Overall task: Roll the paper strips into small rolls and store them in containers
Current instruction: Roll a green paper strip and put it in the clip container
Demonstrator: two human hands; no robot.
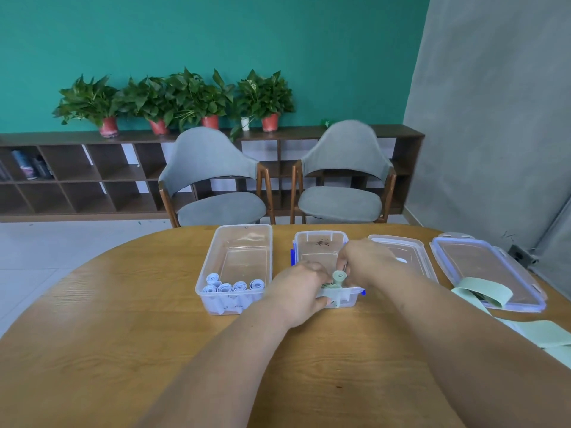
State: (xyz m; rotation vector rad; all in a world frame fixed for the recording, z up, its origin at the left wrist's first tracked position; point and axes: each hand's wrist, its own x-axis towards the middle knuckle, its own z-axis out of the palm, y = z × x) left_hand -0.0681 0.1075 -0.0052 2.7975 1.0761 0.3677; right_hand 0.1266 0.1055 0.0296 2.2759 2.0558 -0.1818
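Note:
Two clear plastic containers stand on the wooden table. The left container [213, 257] holds several white paper rolls [232, 286] at its near end. The right container [318, 237] holds green rolls near its front. My right hand [367, 261] pinches a green paper roll [339, 277] over that container's near end. My left hand [298, 291] grips the container's near left corner, thumb on the outside wall. Loose green paper strips [485, 293] lie at the right.
Two clear lids [401, 247] [482, 264] lie on the table to the right of the containers, a green strip draped over the far one. Two grey chairs [216, 183] stand beyond the table's far edge. A low shelf with potted plants [173, 100] lines the wall.

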